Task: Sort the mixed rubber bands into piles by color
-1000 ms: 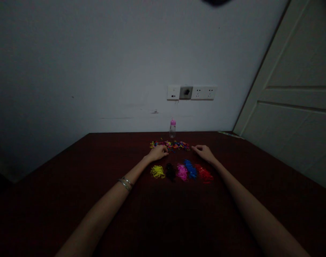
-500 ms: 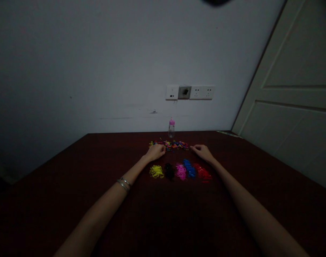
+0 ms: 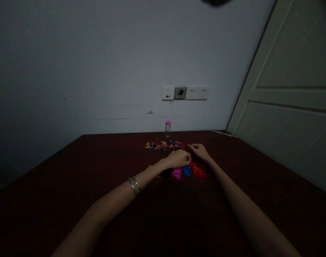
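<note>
My left hand [image 3: 179, 159] is closed, fingers curled down over the blue rubber-band pile [image 3: 187, 172]; what is in its fingertips is too small to make out. Beside that lie a pink pile [image 3: 177, 174] and a red pile [image 3: 198, 172]. Under my left forearm, the black pile [image 3: 166, 174] and the yellow pile [image 3: 149, 166] are partly hidden. My right hand [image 3: 199, 150] rests on the table at the right end of a mixed heap of coloured bands [image 3: 164, 145]. Its thumb and forefinger are pinched together, with any content hidden.
A small clear bottle with a pink cap [image 3: 167, 129] stands behind the mixed heap. The dark red table [image 3: 72, 171] meets a pale wall with sockets [image 3: 197, 93]. To the right is a panelled door [image 3: 289, 100]. A flat strip [image 3: 224, 133] lies near the back right edge.
My left hand has moved right and nearer from the mixed heap to the blue pile. My right hand stays by the heap's right end. The whole view has shifted slightly.
</note>
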### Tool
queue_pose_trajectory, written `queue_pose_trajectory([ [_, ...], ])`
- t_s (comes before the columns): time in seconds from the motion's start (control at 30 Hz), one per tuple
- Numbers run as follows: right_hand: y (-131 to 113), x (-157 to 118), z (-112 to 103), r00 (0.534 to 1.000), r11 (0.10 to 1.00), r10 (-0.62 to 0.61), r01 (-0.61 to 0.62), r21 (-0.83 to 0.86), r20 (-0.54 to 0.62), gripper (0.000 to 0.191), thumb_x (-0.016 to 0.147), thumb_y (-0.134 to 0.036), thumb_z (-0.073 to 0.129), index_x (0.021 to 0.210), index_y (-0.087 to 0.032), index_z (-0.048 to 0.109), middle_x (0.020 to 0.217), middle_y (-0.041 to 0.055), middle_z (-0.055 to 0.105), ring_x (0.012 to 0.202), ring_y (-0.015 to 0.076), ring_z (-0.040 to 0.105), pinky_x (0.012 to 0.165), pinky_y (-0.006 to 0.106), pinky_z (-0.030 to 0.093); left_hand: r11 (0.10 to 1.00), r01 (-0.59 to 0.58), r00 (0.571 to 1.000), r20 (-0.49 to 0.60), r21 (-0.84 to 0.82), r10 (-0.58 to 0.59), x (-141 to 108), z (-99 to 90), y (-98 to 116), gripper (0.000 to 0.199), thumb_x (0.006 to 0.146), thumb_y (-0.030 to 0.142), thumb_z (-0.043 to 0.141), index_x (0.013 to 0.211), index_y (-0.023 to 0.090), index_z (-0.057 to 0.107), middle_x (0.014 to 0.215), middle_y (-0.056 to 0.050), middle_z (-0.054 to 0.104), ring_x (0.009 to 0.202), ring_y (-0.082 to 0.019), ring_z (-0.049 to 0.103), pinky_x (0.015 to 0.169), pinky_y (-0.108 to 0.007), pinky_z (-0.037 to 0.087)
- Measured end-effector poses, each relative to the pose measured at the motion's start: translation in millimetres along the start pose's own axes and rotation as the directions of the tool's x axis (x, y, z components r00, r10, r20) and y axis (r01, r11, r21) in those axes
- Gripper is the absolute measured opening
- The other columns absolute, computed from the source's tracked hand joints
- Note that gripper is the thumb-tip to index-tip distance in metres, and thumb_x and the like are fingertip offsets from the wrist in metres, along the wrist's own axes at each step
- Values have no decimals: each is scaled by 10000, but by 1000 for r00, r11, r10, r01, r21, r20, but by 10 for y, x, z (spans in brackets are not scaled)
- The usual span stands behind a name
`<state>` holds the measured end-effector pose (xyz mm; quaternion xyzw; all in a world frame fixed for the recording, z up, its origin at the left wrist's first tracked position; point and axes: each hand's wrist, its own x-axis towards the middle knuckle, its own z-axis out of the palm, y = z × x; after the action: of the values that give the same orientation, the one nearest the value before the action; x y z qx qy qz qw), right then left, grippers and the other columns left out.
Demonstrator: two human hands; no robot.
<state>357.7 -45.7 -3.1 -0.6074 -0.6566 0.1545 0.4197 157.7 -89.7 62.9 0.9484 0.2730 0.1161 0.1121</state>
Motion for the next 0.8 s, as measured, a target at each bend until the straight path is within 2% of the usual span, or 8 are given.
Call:
queue_pose_trajectory([
  [0.2,-20,-8,-13,1000,1000,1,-1,13,14,438,746,-536,475,597,-156,634,619,44,653,632,186,582,601,259,408,1000,-11,998,61,15,10,105,40,100,204,767,220,505,874,203,677,848,-20,669,705,-124,578,638,-206,424],
  [0.37,-12,-3,-11,1000,1000,-7,6,19,25,444,750,-533,464,609,-152,641,626,47,654,619,178,573,586,253,405,999,-6,1000,21,-51,7,110,32,-16,241,757,235,527,935,207,687,814,-13,668,695,-117,567,642,-195,410],
  [0.47,-13,-5,-8,999,1000,7,-7,2,31,456,748,-548,452,610,-155,639,596,41,636,593,172,559,552,250,391,994,29,997,-72,-103,-37,63,4,-249,243,754,248,526,908,179,700,755,-23,658,668,-124,554,626,-203,399],
  [0.57,-21,-13,-9,999,1000,19,-19,-20,42,465,747,-558,447,612,-157,639,584,38,628,591,175,559,541,250,387,977,119,973,-174,-177,-150,-38,-22,-606,261,768,280,500,866,150,704,708,-23,644,628,-122,533,596,-208,385],
  [0.77,6,-8,-1,1000,998,3,-2,-56,29,456,751,-539,442,607,-153,639,595,37,625,600,173,557,565,252,384,897,287,849,-345,-338,-401,-359,-104,-1352,321,776,334,470,777,112,702,688,-33,649,660,-138,540,595,-212,372],
  [0.8,14,-5,2,1000,998,0,2,-65,27,453,751,-535,442,609,-153,640,597,36,626,604,173,558,573,253,384,877,316,810,-379,-363,-448,-412,-122,-1447,336,776,346,464,747,108,699,661,-33,642,648,-139,540,587,-214,368],
])
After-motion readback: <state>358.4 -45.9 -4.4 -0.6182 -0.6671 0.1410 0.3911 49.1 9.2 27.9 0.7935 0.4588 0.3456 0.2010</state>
